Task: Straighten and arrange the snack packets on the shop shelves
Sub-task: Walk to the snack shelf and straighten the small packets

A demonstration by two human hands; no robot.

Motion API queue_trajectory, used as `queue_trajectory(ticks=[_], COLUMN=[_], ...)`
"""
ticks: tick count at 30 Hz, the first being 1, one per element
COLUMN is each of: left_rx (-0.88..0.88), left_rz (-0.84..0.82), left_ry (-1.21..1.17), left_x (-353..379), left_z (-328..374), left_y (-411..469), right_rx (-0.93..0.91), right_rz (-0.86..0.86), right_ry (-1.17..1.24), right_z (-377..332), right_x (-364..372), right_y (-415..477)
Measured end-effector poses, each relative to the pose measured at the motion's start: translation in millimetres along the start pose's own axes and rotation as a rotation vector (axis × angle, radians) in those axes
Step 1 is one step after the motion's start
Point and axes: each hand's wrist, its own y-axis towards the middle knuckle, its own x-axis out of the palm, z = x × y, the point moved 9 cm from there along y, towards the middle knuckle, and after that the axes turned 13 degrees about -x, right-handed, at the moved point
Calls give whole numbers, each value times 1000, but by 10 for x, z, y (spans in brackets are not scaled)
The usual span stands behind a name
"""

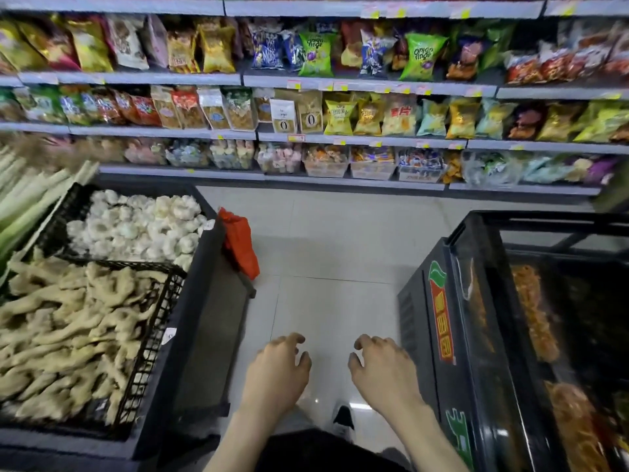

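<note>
Left hand [277,369], right hand [383,367]: fingers loosely curled, empty, raised in readiness. Snack packets [340,117]: well apart, upright in rows on shelves [340,139] for display.

The bare left hand [279,366] and bare right hand [383,366] hover apart above the pale tiled floor [340,233]. Both face palm-down, fingers loosely curled, empty.

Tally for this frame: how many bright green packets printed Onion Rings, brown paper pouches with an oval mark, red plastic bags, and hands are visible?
bright green Onion Rings packets: 2
brown paper pouches with an oval mark: 2
red plastic bag: 1
Hands, left hand and right hand, both holding nothing: 2
Total: 7
</note>
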Motion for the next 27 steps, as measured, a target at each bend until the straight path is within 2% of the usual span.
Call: queue_trajectory(ticks=[6,13,19,27], left_rx=[-67,-71,-15,-47], left_rz=[-6,-10,15,-14], left_ry=[-11,-28,-20,-28], left_x=[-245,-739,-1351,-1707], left_z=[224,512,942,1565], left_y=[800,2195,3285,4428], right_rx=[-43,-46,-4,17], right_rz=[-34,-49,-19,-57], right_ry=[1,-52,-72,-63], right_z=[39,-29,-8,243], right_x=[-296,-769,-1203,-1512], right_y=[1171,2627,3512,4551])
